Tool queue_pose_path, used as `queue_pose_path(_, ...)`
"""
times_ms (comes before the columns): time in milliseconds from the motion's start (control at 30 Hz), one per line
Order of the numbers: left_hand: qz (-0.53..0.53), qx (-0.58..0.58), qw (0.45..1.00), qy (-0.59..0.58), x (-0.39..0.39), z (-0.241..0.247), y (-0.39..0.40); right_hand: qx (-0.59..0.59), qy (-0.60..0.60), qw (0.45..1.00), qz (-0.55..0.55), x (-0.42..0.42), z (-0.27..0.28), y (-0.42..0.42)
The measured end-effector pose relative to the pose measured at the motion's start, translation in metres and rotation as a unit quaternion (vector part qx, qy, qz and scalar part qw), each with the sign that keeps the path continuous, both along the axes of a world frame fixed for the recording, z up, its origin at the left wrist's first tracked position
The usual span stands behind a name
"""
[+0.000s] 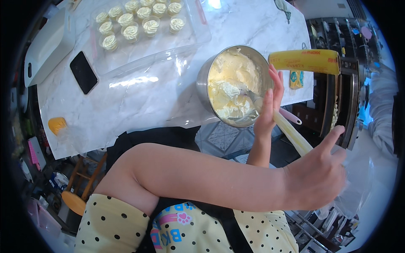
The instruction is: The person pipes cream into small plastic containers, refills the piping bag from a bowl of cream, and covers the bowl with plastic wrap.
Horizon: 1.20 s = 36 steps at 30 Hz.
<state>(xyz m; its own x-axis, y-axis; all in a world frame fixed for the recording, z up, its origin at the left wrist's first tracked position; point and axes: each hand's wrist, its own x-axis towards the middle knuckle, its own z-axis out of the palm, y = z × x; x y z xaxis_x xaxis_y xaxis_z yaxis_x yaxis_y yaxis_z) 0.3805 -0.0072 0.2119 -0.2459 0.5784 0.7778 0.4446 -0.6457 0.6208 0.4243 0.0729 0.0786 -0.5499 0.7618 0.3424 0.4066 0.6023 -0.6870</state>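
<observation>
My left hand [322, 174] reaches across my body to the right and grips the upper part of a clear piping bag [292, 134]; loose plastic spreads beyond that fist. My right hand [269, 104] closes around the bag lower down, beside a metal mixing bowl [204, 80]. The bag slants down to the left, its tip over the bowl's contents. Streaks of pale yellow cream coat the narrow bag. Inside the bowl lie yellow cream [240, 68] and a paler, whiter mound [226, 91]. A pink utensil handle [291, 116] pokes out past the bowl's rim, behind my right hand.
Several cups of piped cream [151, 26] stand in a clear plastic tray [167, 44]. A phone [84, 72], a white bin [52, 47], a yellow film roll [305, 61], a small yellow packet [296, 79] and an orange-yellow object [57, 126] rest on the marble-patterned table [142, 104].
</observation>
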Motion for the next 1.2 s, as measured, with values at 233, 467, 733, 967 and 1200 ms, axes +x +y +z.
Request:
queue_pose_path(233, 0.005, -0.003, 1.000, 0.028, -0.011, 0.002, -0.012, 0.080, -0.144, 0.985, -0.052, 0.000, -0.002, -0.006)
queue_pose_path(467, -0.094, -0.010, 0.993, -0.068, -0.016, -0.004, 0.000, 0.149, -0.239, 0.958, -0.042, 0.000, -0.002, -0.002)
queue_pose_path(733, -0.184, -0.062, 0.980, -0.038, -0.069, -0.022, 0.070, -0.207, 0.116, 0.969, 0.063, 0.032, 0.085, 0.006)
queue_pose_path(967, -0.429, -0.286, 0.856, -0.031, -0.132, 0.016, 0.084, -0.176, 0.075, 0.981, 0.032, 0.016, 0.137, 0.014)
queue_pose_path(1200, -0.179, -0.148, 0.932, 0.276, -0.115, 0.026, 0.075, -0.097, 0.059, 0.992, 0.052, 0.023, 0.122, 0.024)
